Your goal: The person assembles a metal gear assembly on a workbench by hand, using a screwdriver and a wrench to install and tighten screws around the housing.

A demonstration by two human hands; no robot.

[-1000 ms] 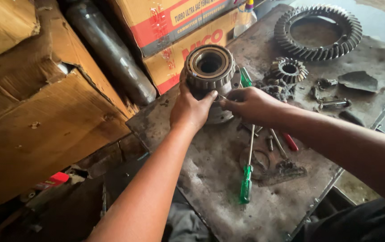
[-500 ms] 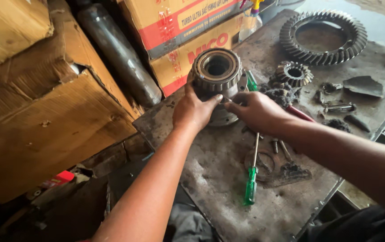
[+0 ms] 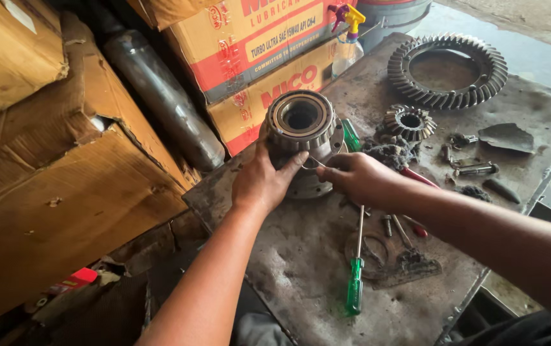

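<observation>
Your left hand [image 3: 264, 181] is cupped against the near side of the differential housing [image 3: 302, 131], fingers spread and wrapped around its lower flange. The housing stands upright on the greasy bench [image 3: 301, 256], bearing end up, close to the back edge by the stacked cartons [image 3: 256, 45].

Your right hand [image 3: 357, 178] sits just beside the housing on its right, fingers drawn together in a pinch on a thin bright wire-like piece [image 3: 314, 161] at the housing's flange. What that piece is, too small to tell.

Around the work:
- Green-handled screwdriver [image 3: 355, 282] lies on the bench near you, shaft pointing up toward your right wrist.
- A second green handle [image 3: 351, 134] lies just behind the housing on its right.
- Small bevel gear [image 3: 409, 122] sits beyond your right hand, next to a clump of dirty small parts [image 3: 389, 152].
- Large ring gear [image 3: 447, 69] lies flat at the far right of the bench, well apart from the housing.
- Spray bottle [image 3: 346, 45] stands behind the housing, by the cartons.
- A dark metal cylinder [image 3: 163, 99] leans between the cartons and the torn cardboard box [image 3: 76, 192] on the left.
</observation>
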